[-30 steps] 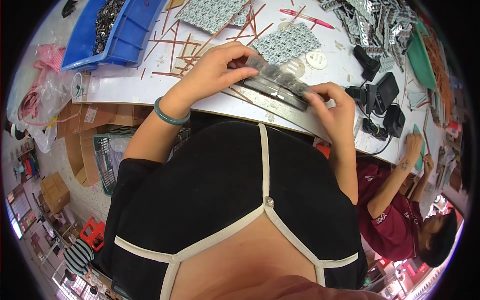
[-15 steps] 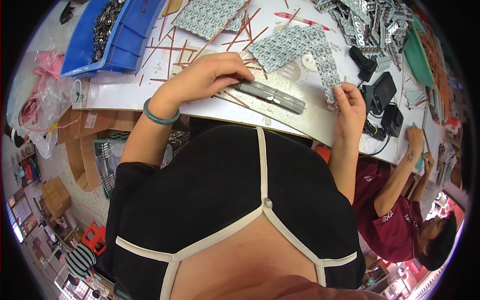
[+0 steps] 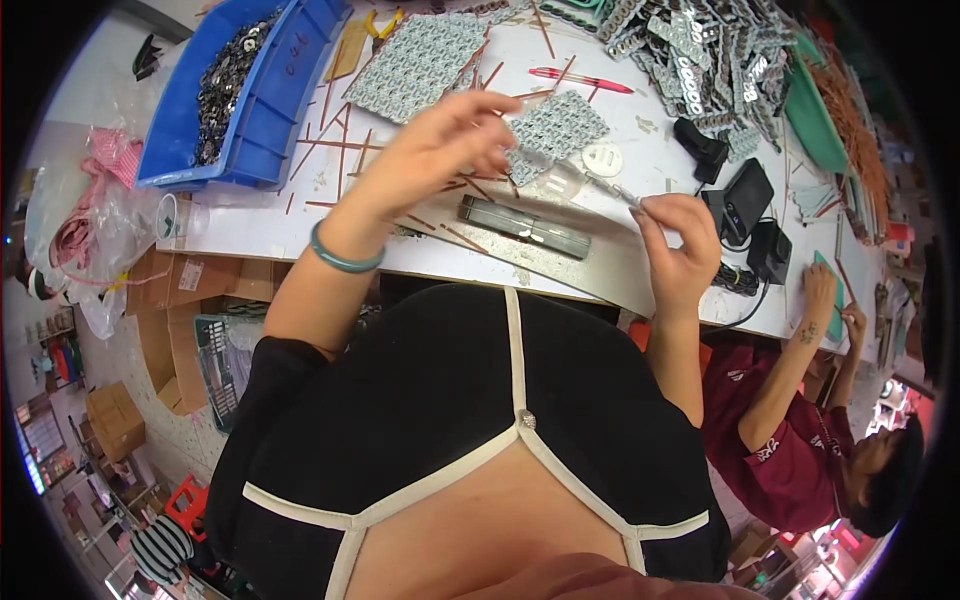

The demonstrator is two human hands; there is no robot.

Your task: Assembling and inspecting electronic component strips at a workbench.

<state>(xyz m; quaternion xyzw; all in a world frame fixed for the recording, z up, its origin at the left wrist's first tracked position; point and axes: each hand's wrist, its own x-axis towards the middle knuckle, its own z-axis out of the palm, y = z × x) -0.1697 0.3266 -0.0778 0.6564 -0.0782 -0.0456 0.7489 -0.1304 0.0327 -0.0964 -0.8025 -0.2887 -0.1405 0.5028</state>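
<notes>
My right hand pinches one end of a narrow silvery metal strip between thumb and fingers. The strip is seen nearly edge-on and points toward the far left; its other end is blurred. Over the table to the left, my left hand is smeared by motion, with fingers apart and nothing visible in them. Below both hands, a long grey metal block lies on a flat metal plate. Just beyond the left fingers lies an embossed silvery metal sheet.
A blue bin of small dark parts stands at left. Brown sticks, a larger embossed sheet and a pink pen lie beyond my hands. Metal strips pile up far right, near black devices. A co-worker sits at right.
My left hand has lifted off the metal block and moved right and away from me. The strip in my right hand has swung from broad-side to nearly edge-on, apart from the sheet.
</notes>
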